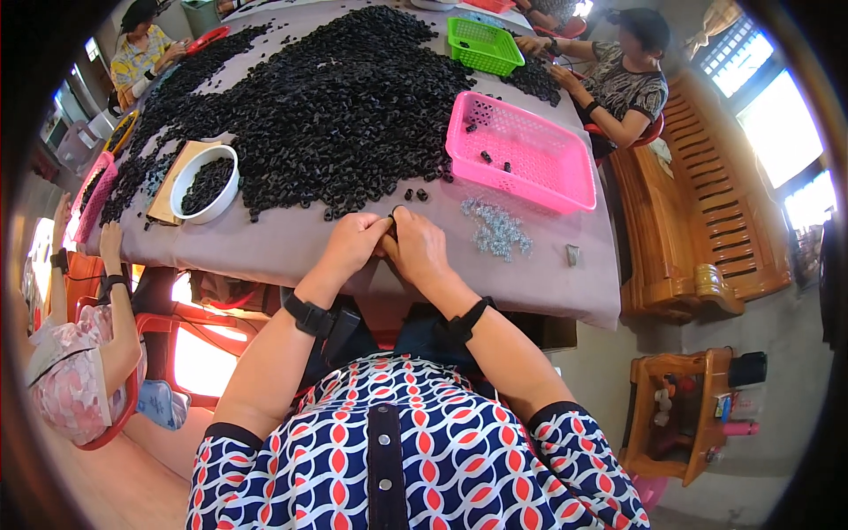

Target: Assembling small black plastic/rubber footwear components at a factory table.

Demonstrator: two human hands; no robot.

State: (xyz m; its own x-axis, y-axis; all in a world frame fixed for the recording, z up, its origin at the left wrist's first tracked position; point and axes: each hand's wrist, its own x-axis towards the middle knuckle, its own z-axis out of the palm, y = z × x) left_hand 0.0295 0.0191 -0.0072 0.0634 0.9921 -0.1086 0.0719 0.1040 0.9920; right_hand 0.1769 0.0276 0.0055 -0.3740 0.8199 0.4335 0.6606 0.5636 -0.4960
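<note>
At the table's near edge, my left hand (352, 242) and my right hand (417, 246) meet, fingers pinched together. A bit of a small black part (394, 215) shows between the fingertips; the rest of it is hidden by them. Just beyond my hands lie a few loose black parts (415, 194), short and tube-like. Behind them spreads a large heap of the same black parts (344, 106). To the right of my right hand is a scattered pile of small, clear bluish pieces (496, 230).
A pink basket (579, 187) holding a few black parts stands right, a green basket (495, 60) farther back. At left, a white bowl (231, 196) of black parts rests by a cardboard piece (168, 199). Other people sit around the table (565, 287); a wooden bench (715, 177) stands right.
</note>
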